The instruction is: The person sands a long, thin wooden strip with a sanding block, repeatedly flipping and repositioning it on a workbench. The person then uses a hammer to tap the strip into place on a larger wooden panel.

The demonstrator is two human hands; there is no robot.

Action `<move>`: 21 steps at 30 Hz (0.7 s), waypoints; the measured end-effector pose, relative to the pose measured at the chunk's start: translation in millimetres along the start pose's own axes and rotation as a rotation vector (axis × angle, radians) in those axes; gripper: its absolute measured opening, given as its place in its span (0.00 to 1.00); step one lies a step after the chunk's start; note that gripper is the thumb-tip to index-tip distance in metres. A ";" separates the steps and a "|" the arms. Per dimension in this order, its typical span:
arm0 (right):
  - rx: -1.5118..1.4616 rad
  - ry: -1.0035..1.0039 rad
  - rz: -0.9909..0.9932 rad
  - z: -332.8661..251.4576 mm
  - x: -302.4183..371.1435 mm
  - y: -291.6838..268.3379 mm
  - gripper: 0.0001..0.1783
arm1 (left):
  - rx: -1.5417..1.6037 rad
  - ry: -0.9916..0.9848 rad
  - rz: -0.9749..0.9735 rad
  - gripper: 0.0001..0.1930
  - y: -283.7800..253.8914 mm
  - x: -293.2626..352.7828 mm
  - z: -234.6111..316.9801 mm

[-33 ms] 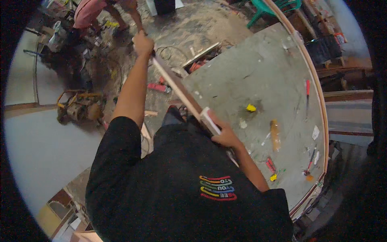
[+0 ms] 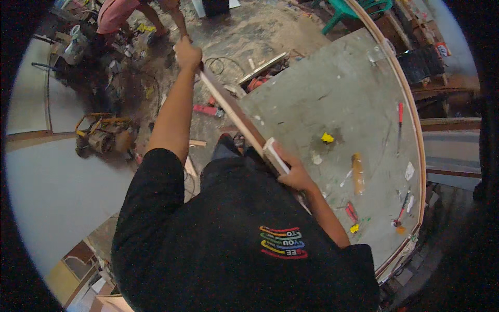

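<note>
A long, narrow wooden board (image 2: 234, 111) runs slantwise in front of my body, from the far left down toward my waist. My left hand (image 2: 187, 54) is closed round its far end, arm stretched out. Lower down, my right hand (image 2: 297, 176) grips a pale rectangular block (image 2: 276, 156) that lies against the board's upper edge. The board's near end is hidden behind my right hand and black shirt.
To the right stands a large grey-green tabletop (image 2: 296, 104) with a curved wooden strip (image 2: 413, 112) along it. Yellow scraps (image 2: 327, 138), a brown tape-like piece (image 2: 358, 174) and a red-handled tool (image 2: 400, 117) lie there. Another person (image 2: 117, 18) is at the far left, near a yellow-framed machine (image 2: 104, 136).
The whole view has shifted slightly, so things appear a little farther right. Both hands keep their holds on the board and the pale block.
</note>
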State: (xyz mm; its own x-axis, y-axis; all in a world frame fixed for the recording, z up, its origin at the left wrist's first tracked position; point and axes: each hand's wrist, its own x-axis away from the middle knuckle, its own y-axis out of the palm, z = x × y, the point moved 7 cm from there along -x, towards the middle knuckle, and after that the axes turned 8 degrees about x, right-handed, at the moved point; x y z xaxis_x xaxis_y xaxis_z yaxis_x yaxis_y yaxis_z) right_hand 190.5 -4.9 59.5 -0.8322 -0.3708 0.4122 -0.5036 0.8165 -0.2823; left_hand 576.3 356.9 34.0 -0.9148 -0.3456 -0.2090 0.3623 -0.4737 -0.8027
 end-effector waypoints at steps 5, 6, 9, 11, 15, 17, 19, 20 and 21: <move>0.027 -0.107 0.076 -22.4 -56.0 7.9 0.55 | -0.025 -0.069 0.023 0.16 -2.8 5.3 8.0; 0.123 -0.160 0.096 -33.8 -77.2 11.9 0.56 | -0.034 -0.084 0.017 0.16 -4.2 7.3 6.9; 0.280 -0.299 0.180 -66.4 -150.0 20.9 0.60 | -0.006 -0.070 -0.042 0.16 -4.8 6.7 7.2; 0.244 -0.258 0.178 -72.3 -179.6 25.5 0.62 | 0.038 -0.074 -0.062 0.16 -5.2 4.1 4.9; 0.301 -0.350 0.193 -72.4 -168.0 24.4 0.62 | 0.092 -0.138 -0.108 0.16 0.4 -1.9 -0.7; 0.237 -0.318 0.154 -55.9 -135.0 17.7 0.58 | 0.087 -0.126 -0.067 0.16 -0.8 -1.7 -0.3; 0.157 -0.221 0.101 -32.6 -93.1 10.9 0.56 | 0.106 -0.103 -0.047 0.16 -1.9 0.8 0.4; 0.110 -0.168 0.069 -21.7 -71.2 7.7 0.56 | 0.125 -0.085 -0.046 0.16 -2.4 2.1 1.4; 0.083 -0.155 0.047 -15.7 -51.3 2.6 0.57 | 0.130 -0.087 -0.047 0.16 -2.8 3.0 0.7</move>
State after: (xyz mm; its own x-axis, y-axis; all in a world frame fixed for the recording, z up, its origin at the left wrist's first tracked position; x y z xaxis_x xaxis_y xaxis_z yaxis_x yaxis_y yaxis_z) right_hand 235.5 23.2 51.2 -0.8779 -0.4019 0.2603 -0.4753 0.7977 -0.3712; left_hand 572.7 356.6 36.1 -0.9145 -0.3867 -0.1190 0.3446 -0.5903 -0.7300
